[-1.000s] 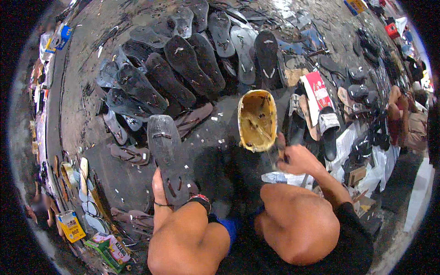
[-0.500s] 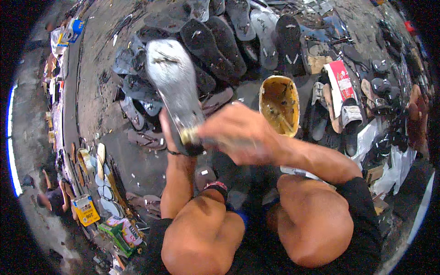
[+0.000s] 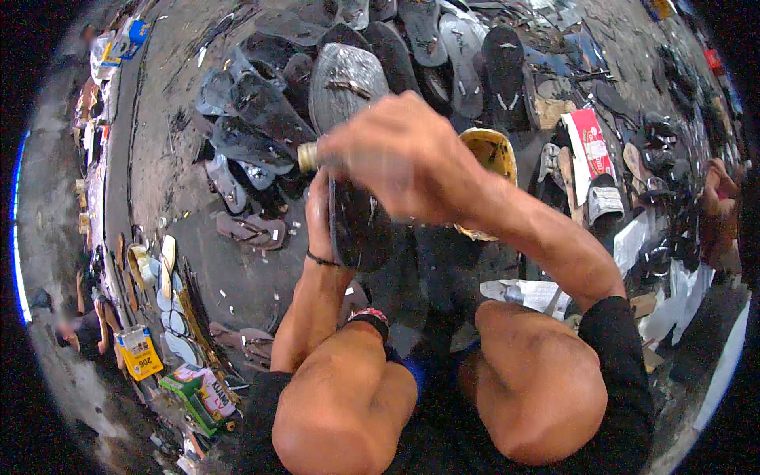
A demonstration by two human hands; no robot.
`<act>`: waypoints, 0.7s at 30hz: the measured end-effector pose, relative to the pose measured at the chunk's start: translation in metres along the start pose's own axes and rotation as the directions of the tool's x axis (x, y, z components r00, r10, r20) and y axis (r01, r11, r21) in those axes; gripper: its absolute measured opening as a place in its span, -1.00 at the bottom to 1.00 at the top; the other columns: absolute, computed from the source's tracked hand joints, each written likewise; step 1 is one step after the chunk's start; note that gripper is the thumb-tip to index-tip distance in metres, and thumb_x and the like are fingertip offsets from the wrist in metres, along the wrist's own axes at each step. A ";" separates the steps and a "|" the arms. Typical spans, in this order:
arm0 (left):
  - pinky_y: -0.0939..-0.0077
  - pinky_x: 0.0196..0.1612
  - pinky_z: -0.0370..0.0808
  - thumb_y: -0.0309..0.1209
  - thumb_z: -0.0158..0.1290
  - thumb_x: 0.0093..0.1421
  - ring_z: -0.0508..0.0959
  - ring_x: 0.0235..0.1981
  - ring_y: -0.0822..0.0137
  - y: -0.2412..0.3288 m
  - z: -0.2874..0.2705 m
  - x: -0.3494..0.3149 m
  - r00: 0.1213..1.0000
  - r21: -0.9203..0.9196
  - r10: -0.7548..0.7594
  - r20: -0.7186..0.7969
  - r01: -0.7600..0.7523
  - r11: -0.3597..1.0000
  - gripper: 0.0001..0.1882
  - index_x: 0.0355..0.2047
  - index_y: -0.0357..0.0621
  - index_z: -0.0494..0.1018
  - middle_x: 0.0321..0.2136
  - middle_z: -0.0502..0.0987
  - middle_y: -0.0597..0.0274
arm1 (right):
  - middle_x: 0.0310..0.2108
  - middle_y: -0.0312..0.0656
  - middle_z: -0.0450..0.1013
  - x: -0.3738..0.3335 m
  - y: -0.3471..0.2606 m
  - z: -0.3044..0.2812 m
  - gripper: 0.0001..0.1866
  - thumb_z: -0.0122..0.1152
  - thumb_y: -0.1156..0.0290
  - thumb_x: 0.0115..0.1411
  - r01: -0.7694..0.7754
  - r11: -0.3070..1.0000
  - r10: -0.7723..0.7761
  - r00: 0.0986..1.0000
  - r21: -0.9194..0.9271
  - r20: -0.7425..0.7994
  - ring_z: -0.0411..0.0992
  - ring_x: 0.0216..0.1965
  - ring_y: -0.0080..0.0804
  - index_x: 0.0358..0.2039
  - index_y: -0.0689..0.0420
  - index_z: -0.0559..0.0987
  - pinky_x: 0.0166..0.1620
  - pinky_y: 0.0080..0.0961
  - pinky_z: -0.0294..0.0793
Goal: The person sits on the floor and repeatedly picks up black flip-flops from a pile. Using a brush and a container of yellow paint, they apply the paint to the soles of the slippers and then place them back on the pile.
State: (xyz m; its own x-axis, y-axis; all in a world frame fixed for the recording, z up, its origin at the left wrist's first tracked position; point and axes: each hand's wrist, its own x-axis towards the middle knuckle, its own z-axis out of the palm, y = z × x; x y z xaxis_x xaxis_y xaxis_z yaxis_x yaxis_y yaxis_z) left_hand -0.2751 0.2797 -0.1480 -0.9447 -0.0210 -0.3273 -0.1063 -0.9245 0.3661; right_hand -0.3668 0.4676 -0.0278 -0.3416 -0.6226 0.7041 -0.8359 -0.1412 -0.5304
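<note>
My left hand [image 3: 318, 207], partly hidden, grips a dark sandal sole [image 3: 348, 71] from below and along its left side. The sole's upper end looks wet and glossy, with a strap slot across it. Above the sole, my right hand [image 3: 408, 150] is closed round a brush [image 3: 307, 157], blurred by motion; its pale yellowish head pokes out past the sole's left edge. Whether the bristles touch the sole I cannot tell. My right forearm partly covers a yellow tub [image 3: 492, 150] with dark specks inside.
Many dark soles [image 3: 500, 71] lie in a heap ahead. A pair of brown sandals [image 3: 252, 229] is at the left. A red and white box [image 3: 588, 142] and sandals stand right. A yellow box [image 3: 138, 352] and green carton [image 3: 198, 400] sit left. Another person [image 3: 87, 328] is at far left.
The sole has shifted right and turned more upright. My right hand has moved up and slightly right, carrying the brush from the sole's heel end to its left edge.
</note>
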 end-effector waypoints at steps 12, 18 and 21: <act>0.20 -0.08 0.62 -0.15 -0.25 0.39 0.66 -0.20 0.14 0.034 0.043 -0.008 0.986 0.087 0.138 0.092 -0.146 0.985 -0.53 0.03 -0.23 0.47 -0.18 0.63 -0.01 | -0.20 -0.31 0.55 -0.041 -0.047 0.016 -0.38 0.38 0.49 -0.11 -0.099 0.975 0.026 0.941 0.201 0.338 0.52 -0.20 -0.23 0.07 -0.02 0.58 -0.13 -0.29 0.43; 0.19 0.23 0.42 -0.26 -0.16 0.40 0.53 0.11 0.10 0.040 0.056 0.019 0.984 0.022 0.125 -0.130 -0.123 0.992 -0.61 0.04 -0.24 0.47 0.02 0.57 0.03 | -0.26 -0.15 0.59 -0.074 -0.028 -0.010 -0.78 0.35 0.49 0.16 -0.661 0.736 0.647 0.751 0.147 0.135 0.55 -0.19 -0.28 -0.15 0.16 0.63 -0.09 -0.36 0.50; 0.20 0.20 0.43 -0.24 -0.19 0.44 0.53 0.07 0.11 0.076 0.047 0.069 0.964 -0.119 0.258 0.058 -0.250 0.961 -0.61 0.09 -0.21 0.44 0.04 0.55 0.06 | -0.21 -0.16 0.58 -0.098 -0.028 -0.021 -0.78 0.33 0.50 0.19 -0.707 0.706 0.699 0.705 0.047 0.118 0.54 -0.18 -0.31 -0.14 0.20 0.62 -0.07 -0.39 0.49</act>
State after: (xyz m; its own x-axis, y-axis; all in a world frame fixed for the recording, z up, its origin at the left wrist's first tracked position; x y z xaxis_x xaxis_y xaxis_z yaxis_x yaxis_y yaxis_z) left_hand -0.3631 0.2262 -0.1019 -0.9565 -0.2368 -0.1706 0.1710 -0.9283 0.3302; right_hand -0.3192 0.5486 -0.0724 -0.7743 -0.6289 0.0701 -0.3280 0.3041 -0.8944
